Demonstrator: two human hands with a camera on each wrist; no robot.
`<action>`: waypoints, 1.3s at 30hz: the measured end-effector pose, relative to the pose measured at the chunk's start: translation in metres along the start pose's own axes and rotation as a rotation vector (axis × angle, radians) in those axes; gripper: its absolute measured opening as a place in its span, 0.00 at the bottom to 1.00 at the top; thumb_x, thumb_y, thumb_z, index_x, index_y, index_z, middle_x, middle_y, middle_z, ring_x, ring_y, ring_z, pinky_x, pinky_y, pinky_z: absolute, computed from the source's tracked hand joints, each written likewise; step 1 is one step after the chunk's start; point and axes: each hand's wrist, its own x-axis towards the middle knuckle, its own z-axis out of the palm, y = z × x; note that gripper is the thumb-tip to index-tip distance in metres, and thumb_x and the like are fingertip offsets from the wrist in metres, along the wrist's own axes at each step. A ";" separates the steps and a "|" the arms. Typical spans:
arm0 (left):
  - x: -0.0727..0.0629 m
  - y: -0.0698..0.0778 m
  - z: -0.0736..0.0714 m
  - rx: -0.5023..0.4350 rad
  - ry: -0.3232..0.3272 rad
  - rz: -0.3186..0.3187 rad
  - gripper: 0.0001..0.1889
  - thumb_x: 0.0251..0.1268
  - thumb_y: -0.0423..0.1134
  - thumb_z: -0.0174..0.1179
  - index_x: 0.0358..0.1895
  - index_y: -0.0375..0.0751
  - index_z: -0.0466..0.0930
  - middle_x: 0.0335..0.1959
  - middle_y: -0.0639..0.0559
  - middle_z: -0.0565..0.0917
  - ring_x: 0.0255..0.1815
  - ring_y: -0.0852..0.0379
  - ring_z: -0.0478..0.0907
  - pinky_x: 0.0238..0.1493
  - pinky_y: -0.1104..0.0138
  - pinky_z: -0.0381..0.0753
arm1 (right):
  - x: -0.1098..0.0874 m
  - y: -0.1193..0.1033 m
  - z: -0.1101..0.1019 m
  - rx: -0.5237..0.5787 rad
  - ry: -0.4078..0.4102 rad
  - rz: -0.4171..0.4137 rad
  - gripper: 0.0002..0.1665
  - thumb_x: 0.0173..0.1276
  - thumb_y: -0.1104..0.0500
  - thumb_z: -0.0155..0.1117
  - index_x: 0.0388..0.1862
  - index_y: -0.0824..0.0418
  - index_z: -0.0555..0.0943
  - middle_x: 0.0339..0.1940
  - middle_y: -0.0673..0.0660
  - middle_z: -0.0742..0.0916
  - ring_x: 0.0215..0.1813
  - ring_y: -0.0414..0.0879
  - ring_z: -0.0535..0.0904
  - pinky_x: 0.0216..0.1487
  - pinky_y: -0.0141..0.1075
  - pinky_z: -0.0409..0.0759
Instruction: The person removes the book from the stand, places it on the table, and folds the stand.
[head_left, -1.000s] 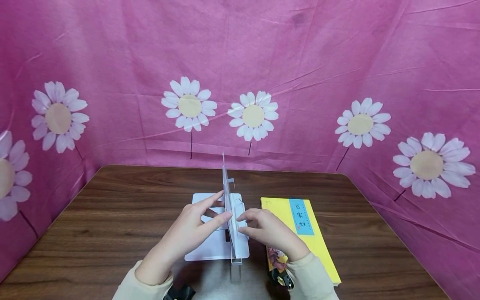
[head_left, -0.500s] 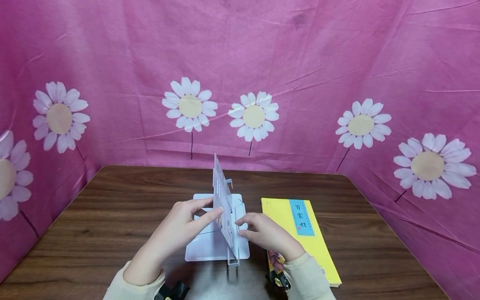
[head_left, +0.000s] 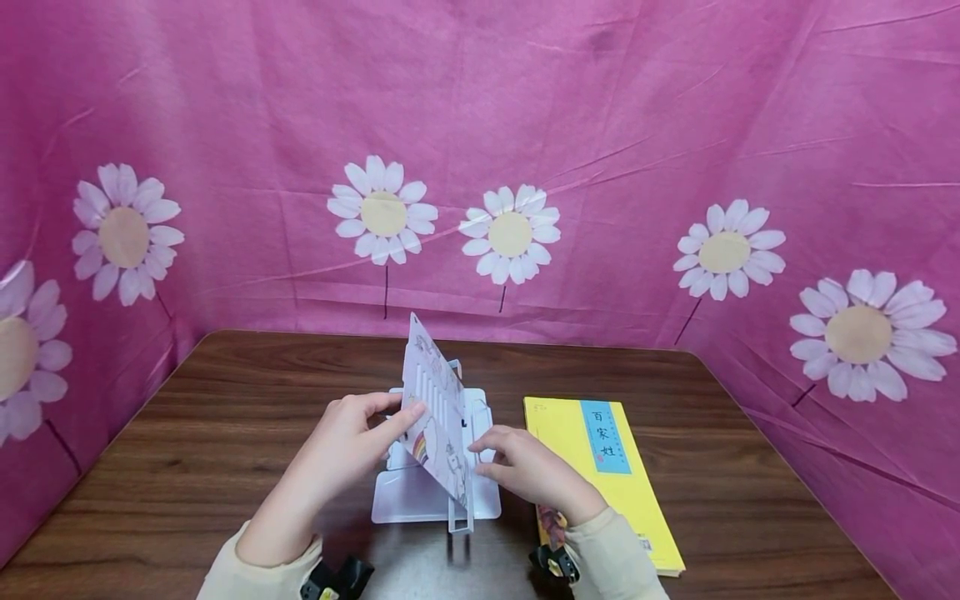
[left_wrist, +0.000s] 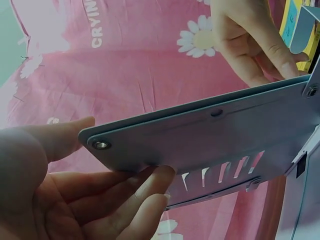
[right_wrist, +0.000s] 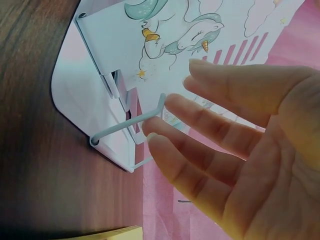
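A white book stand has its unicorn-printed slotted panel (head_left: 442,442) raised above a flat white base (head_left: 408,500). My left hand (head_left: 347,442) pinches the panel's left edge, thumb on the printed front and fingers behind. The left wrist view shows the plain back (left_wrist: 225,145) of the panel with those fingers under it. Beside the stand's right side is my right hand (head_left: 528,467), its fingers loosely bent around nothing. In the right wrist view its fingertips come right up to a white wire page holder (right_wrist: 125,125) at the panel's lower edge.
Right of the stand lies a yellow book (head_left: 645,508) with a blue title strip, partly under the right forearm. Everything rests on a brown wooden table (head_left: 225,433). A pink cloth (head_left: 600,108) with daisies hangs behind and along the sides.
The panel has tipped to the left, so its printed front now shows. My left hand moved left with it, while my right hand stayed nearly in place.
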 end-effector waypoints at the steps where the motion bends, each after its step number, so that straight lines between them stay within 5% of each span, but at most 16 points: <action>1: 0.000 0.000 -0.001 -0.003 0.002 -0.005 0.28 0.67 0.57 0.60 0.58 0.38 0.82 0.21 0.54 0.83 0.19 0.61 0.77 0.30 0.68 0.76 | 0.000 0.000 0.000 -0.003 0.004 0.003 0.15 0.70 0.60 0.64 0.53 0.66 0.83 0.48 0.56 0.86 0.36 0.38 0.77 0.36 0.30 0.77; 8: -0.001 -0.002 -0.003 0.049 0.065 0.009 0.23 0.68 0.55 0.60 0.52 0.39 0.85 0.39 0.49 0.89 0.27 0.63 0.80 0.37 0.66 0.78 | 0.003 0.002 0.006 -0.023 0.052 0.058 0.16 0.67 0.63 0.66 0.53 0.67 0.84 0.48 0.58 0.85 0.36 0.41 0.77 0.35 0.30 0.77; 17: 0.000 -0.008 -0.010 0.114 0.068 0.009 0.15 0.67 0.48 0.62 0.46 0.41 0.88 0.30 0.54 0.88 0.26 0.61 0.74 0.32 0.66 0.73 | 0.007 0.003 0.013 -0.016 0.044 0.168 0.14 0.65 0.65 0.66 0.49 0.65 0.85 0.46 0.59 0.87 0.37 0.45 0.78 0.37 0.35 0.78; 39: 0.001 -0.018 -0.021 0.217 0.027 -0.012 0.11 0.63 0.45 0.61 0.37 0.43 0.87 0.22 0.58 0.81 0.22 0.60 0.70 0.23 0.65 0.68 | 0.008 0.000 0.022 -0.041 0.084 0.142 0.12 0.68 0.65 0.65 0.48 0.64 0.87 0.48 0.60 0.88 0.45 0.48 0.82 0.42 0.39 0.81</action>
